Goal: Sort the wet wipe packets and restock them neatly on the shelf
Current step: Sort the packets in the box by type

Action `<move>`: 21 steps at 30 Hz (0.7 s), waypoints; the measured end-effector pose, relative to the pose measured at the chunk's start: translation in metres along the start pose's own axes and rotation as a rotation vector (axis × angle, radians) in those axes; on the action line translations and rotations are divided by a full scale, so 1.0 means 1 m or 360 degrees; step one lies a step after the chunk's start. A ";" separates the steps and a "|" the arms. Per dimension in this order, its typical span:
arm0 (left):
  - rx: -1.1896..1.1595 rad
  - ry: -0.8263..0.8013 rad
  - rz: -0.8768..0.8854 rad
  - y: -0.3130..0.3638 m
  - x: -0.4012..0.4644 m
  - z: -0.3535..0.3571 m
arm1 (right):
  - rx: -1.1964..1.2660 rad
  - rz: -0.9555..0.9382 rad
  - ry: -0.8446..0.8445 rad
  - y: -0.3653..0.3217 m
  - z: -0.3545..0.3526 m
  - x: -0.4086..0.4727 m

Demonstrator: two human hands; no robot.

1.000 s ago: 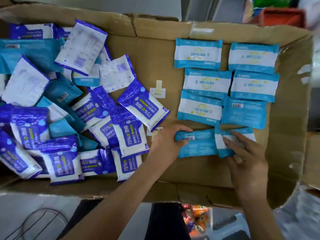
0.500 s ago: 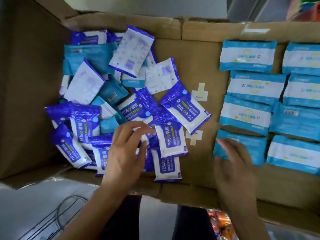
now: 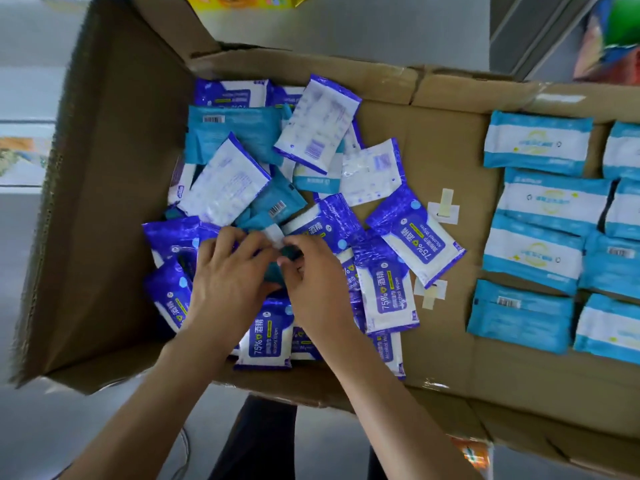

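A teal wet wipe packet (image 3: 277, 271) lies half buried in the loose heap of purple and teal packets (image 3: 277, 188) at the left of the cardboard box (image 3: 114, 202). The left hand (image 3: 227, 289) and right hand (image 3: 315, 289) meet over it, fingers curled onto it. At the right, light-blue packets (image 3: 535, 258) lie in neat rows, well apart from the heap.
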State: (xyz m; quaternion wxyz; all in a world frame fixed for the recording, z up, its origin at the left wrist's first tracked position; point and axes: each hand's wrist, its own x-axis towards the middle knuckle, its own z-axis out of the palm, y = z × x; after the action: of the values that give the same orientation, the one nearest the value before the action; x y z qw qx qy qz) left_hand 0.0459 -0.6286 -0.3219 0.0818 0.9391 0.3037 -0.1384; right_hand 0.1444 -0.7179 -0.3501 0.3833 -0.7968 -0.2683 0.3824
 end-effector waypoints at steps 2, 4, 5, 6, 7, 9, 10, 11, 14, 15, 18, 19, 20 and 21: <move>-0.0019 0.0059 -0.0020 -0.002 -0.001 -0.001 | 0.0172 0.0141 -0.0041 -0.003 0.004 0.008; -0.0138 0.0106 -0.0095 -0.007 -0.006 -0.006 | 0.0336 0.0209 -0.0064 -0.006 0.004 0.014; -0.0205 0.0141 -0.0132 -0.010 -0.010 -0.008 | 0.0371 0.0190 -0.0057 -0.006 0.005 0.017; -0.0256 0.0187 -0.0170 -0.011 -0.016 -0.012 | 0.0339 0.0147 -0.0066 -0.007 0.005 0.020; -0.0284 0.0258 -0.0196 -0.013 -0.022 -0.014 | 0.0227 0.0073 -0.0094 -0.008 0.006 0.022; -0.0362 0.0395 -0.0240 -0.013 -0.034 -0.023 | -0.0137 -0.0086 -0.0139 -0.012 0.009 0.026; -0.0410 0.0464 -0.0293 -0.015 -0.039 -0.026 | -0.0222 -0.0122 -0.0135 -0.014 0.009 0.027; -0.0535 0.0507 -0.0379 -0.019 -0.044 -0.026 | -0.0179 -0.0115 -0.0136 -0.016 0.005 0.026; -0.1308 0.0578 -0.0722 -0.023 -0.046 -0.034 | 0.0348 0.0007 -0.0130 -0.013 -0.026 0.011; -0.1525 0.0615 -0.0806 -0.015 -0.041 -0.040 | 0.0446 0.0043 -0.0062 -0.009 -0.042 0.003; -0.1957 0.0684 -0.0872 0.032 -0.025 -0.045 | 0.0777 0.0219 0.0326 0.020 -0.099 -0.030; -0.2096 0.0601 -0.0884 0.053 -0.020 -0.041 | 0.0905 0.0287 0.0445 0.031 -0.120 -0.043; -0.2240 0.0466 -0.0859 0.074 -0.017 -0.035 | 0.0962 0.0350 0.0543 0.046 -0.142 -0.058; -0.2369 0.0312 -0.0842 0.094 -0.014 -0.025 | 0.0934 0.0391 0.0633 0.060 -0.163 -0.074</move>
State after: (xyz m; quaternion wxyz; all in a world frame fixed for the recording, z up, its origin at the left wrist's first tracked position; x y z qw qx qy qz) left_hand 0.0957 -0.7056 -0.2869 0.6251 0.5425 0.5351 0.1691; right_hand 0.2437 -0.8710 -0.3015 0.5911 -0.7380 0.0300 0.3240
